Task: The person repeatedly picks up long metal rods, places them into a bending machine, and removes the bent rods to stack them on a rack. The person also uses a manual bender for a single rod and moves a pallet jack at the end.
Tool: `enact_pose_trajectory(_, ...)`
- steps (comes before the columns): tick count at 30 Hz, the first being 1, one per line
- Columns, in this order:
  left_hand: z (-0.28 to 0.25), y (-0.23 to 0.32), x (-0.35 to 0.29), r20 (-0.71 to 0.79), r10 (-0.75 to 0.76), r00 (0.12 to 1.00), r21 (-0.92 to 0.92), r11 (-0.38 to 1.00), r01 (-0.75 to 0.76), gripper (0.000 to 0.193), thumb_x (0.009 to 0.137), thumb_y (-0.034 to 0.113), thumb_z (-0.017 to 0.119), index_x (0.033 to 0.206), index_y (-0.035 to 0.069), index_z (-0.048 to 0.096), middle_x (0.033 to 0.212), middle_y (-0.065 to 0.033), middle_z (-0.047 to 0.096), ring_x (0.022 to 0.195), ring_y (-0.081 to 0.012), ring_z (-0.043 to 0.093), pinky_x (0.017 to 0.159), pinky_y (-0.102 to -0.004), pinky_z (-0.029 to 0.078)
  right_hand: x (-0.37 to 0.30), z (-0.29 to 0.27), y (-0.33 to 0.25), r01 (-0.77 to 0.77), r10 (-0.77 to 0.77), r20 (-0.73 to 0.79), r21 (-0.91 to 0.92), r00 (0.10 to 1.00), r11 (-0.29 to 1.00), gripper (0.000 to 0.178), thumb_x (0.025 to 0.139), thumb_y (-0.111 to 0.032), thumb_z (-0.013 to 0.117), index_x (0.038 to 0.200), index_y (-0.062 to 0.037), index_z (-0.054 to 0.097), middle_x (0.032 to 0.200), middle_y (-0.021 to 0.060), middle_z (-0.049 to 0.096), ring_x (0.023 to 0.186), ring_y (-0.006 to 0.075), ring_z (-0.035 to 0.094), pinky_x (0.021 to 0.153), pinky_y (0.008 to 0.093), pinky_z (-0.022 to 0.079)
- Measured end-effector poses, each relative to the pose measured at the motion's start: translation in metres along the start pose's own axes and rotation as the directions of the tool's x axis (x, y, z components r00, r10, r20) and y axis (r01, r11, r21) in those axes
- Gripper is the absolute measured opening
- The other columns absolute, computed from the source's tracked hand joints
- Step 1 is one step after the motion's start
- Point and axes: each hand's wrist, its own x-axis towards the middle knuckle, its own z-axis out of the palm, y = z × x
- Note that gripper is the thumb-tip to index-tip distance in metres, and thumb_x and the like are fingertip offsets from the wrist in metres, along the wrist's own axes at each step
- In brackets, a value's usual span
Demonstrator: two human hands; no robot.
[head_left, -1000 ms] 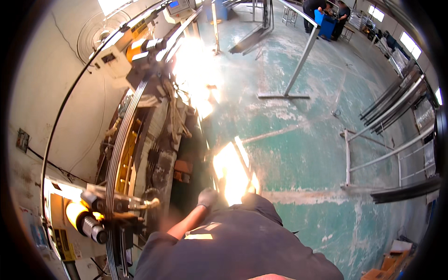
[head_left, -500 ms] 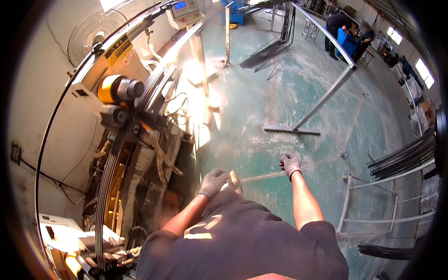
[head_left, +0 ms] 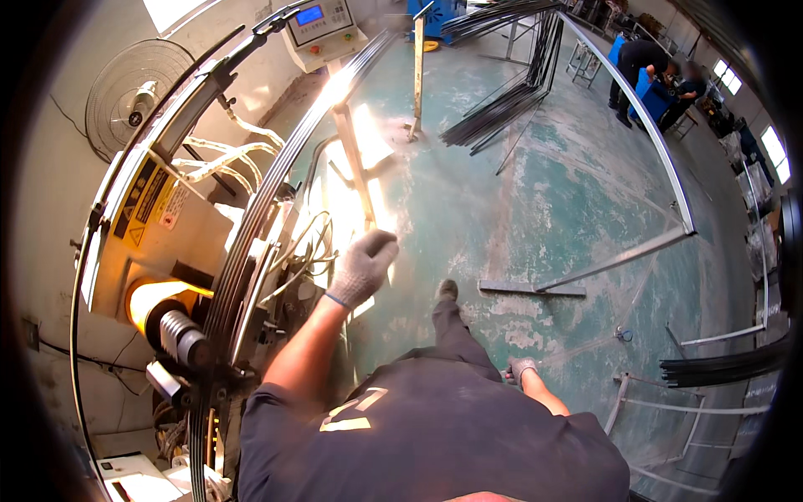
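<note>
In the head view, the machine (head_left: 180, 238) stands on the left, and long strips (head_left: 291, 155) are carried along its right side, presumably so that they are kept straight and off the floor (head_left: 577, 351). The left hand (head_left: 361, 268) is held up just to the right of the machine, near the strips and seemingly clear of them; its fingers are curled and nothing is seen in it, though how tightly they are closed cannot be told. The right hand (head_left: 522, 368) is held low, farther right of the machine and well apart from the left; its grip cannot be made out. Both are gloved, likely against rough edges. Beyond the machine, the control box (head_left: 322, 33) is mounted on a post (head_left: 353, 155), probably so that it can be read while standing. Well right of the machine, dark rods (head_left: 500, 115) are gathered beside a frame (head_left: 615, 259), perhaps for storage.
</note>
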Motion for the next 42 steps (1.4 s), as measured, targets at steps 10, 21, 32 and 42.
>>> enact_pose_trajectory(10, -0.092, 0.063, 0.325, -0.295, 0.293, 0.909, 0.351, 0.918, -0.183, 0.014, 0.096, 0.013, 0.071, 0.104, 0.001, 0.073, 0.094, -0.0143, 0.076, 0.089, -0.0246, 0.075, 0.083, -0.0360, 0.058, 0.022, 0.052, -0.469, 0.512, -0.520, 0.171, 0.088, 0.837, 0.854, 0.017, 0.093, -0.018, 0.062, 0.087, -0.0038, 0.069, 0.069, 0.0065, 0.064, 0.054, 0.0169, 0.061, 0.048, 0.0340, 0.048)
enact_pose_trajectory(21, -0.222, -0.028, 0.566, -0.315, -0.076, 0.946, 0.377, 0.905, 0.199, 0.033, 0.095, 0.027, 0.068, 0.111, -0.001, 0.074, 0.097, -0.0120, 0.077, 0.086, -0.0208, 0.070, 0.084, -0.0342, 0.055, -0.220, 0.201, -0.863, 0.818, -0.829, 0.471, 0.318, 0.303, 0.479, 0.026, 0.101, -0.025, 0.073, 0.110, -0.0005, 0.073, 0.090, 0.0046, 0.073, 0.074, 0.0111, 0.069, 0.064, 0.0278, 0.057)
enact_pose_trajectory(32, -0.209, -0.040, 0.680, -0.023, -0.480, 0.877, -0.003, 0.877, 0.480, 0.027, 0.105, 0.028, 0.063, 0.106, 0.002, 0.073, 0.083, 0.0010, 0.063, 0.072, -0.0094, 0.055, 0.069, -0.0285, 0.047, -0.241, 0.262, -1.017, 0.998, -0.964, 0.261, 0.037, 0.042, 0.054, 0.031, 0.095, -0.028, 0.077, 0.113, -0.0028, 0.077, 0.098, 0.0126, 0.079, 0.087, 0.0197, 0.075, 0.082, 0.0352, 0.058)
enact_pose_trajectory(42, -0.195, -0.010, 0.712, -0.013, -0.570, 0.822, 0.133, 0.813, 0.566, 0.021, 0.100, 0.021, 0.063, 0.093, 0.002, 0.069, 0.073, -0.0011, 0.060, 0.069, -0.0097, 0.055, 0.067, -0.0306, 0.049, -0.278, 0.292, -1.139, 0.650, -0.607, 0.679, -0.246, -0.414, -0.719, 0.031, 0.098, -0.042, 0.066, 0.100, -0.0149, 0.079, 0.107, 0.0111, 0.077, 0.112, 0.0338, 0.069, 0.102, 0.0455, 0.052)
